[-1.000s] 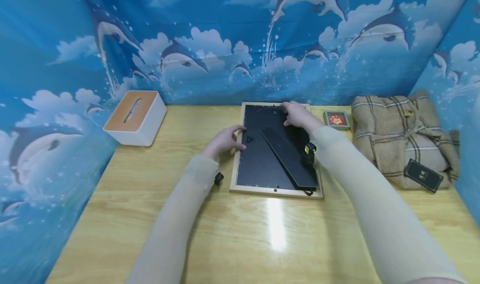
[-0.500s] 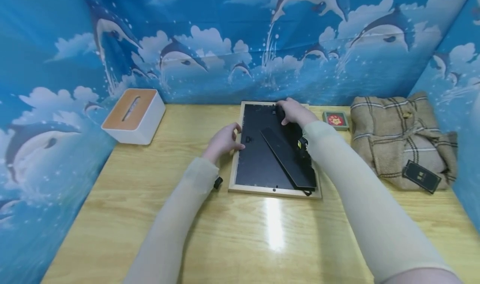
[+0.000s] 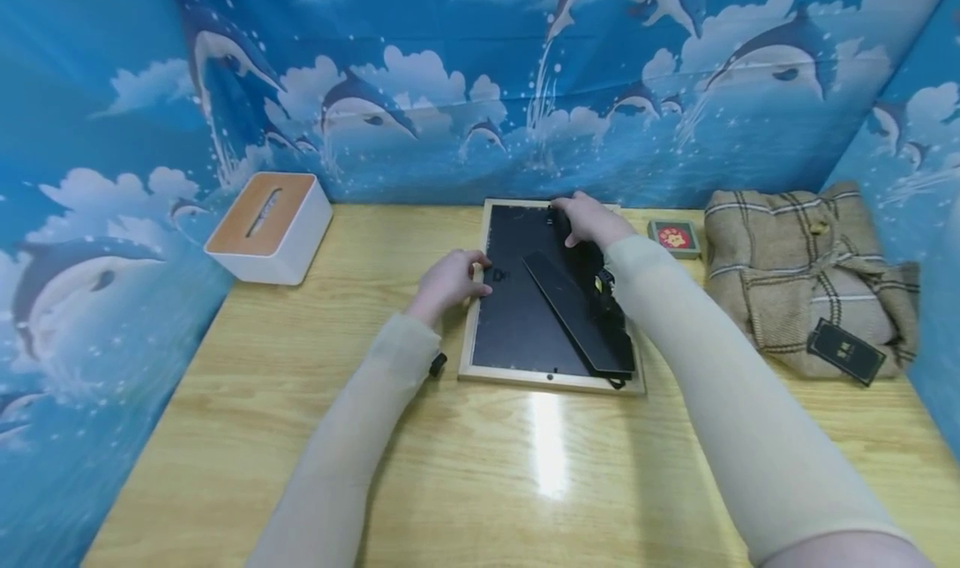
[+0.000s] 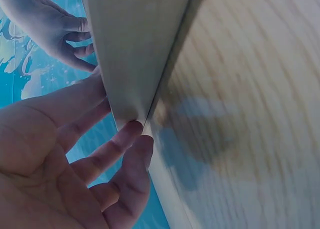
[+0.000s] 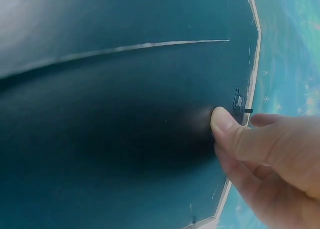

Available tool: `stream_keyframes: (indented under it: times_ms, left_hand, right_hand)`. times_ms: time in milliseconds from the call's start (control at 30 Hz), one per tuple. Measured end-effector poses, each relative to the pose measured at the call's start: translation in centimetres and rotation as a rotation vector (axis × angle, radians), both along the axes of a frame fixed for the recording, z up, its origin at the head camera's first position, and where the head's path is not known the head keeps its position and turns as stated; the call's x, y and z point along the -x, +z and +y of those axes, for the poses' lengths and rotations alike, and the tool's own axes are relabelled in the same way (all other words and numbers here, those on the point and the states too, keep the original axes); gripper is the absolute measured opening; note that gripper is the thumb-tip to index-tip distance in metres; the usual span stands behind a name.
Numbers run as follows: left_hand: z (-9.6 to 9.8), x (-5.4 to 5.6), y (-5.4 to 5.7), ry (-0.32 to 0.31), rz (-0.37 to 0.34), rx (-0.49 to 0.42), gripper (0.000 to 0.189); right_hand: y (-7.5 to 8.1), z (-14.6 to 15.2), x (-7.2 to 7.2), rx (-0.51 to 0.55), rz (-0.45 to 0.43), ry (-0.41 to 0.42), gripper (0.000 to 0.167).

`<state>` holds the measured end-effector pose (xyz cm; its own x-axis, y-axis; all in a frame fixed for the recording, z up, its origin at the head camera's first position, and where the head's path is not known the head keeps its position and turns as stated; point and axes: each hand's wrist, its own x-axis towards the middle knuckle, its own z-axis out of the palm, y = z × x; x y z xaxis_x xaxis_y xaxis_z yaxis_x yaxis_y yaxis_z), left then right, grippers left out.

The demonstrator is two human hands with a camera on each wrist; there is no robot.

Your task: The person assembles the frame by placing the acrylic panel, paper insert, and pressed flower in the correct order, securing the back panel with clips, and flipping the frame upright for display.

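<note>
A picture frame (image 3: 487, 376) with a light wooden rim lies back side up on the table. Its black backing board (image 3: 517, 335) carries a slanting black support leg (image 3: 577, 318). My left hand (image 3: 447, 285) grips the frame's left side. In the left wrist view, fingertips (image 4: 132, 128) bear on the side's lower edge, with another digit over the top. My right hand (image 3: 590, 220) reaches over the upper edge. In the right wrist view its thumb (image 5: 225, 121) presses on the board beside a small metal hanger (image 5: 240, 101), while one finger touches near a dark tab (image 5: 248, 111).
At the back left stands a white tissue box (image 3: 281, 251) with a wooden lid. Right of the frame sit a small green box (image 3: 673, 239) and a folded plaid cloth (image 3: 780, 260) with a black tag (image 3: 846, 351). A dolphin-print curtain (image 3: 420, 151) borders the wooden table (image 3: 450, 468).
My right hand has shifted slightly left along the frame's upper edge. The left hand keeps its place, and the frame has barely moved.
</note>
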<state>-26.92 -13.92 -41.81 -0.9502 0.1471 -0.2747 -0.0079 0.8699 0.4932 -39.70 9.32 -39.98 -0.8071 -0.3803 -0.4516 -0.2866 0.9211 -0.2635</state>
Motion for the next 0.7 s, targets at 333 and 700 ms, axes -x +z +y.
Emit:
stream_keyframes:
  times_ms: [333,700]
  left_hand:
    - [-0.10,0.13,0.05,0.006,-0.016,-0.018,0.063]
    - [-0.25,0.03,0.06,0.082,-0.044,-0.066,0.069]
  right_hand:
    - [0.47,-0.44,-0.17,-0.034,-0.004,0.004,0.083]
    - [0.25,-0.23,-0.02,-0.006,-0.011,-0.001,0.081]
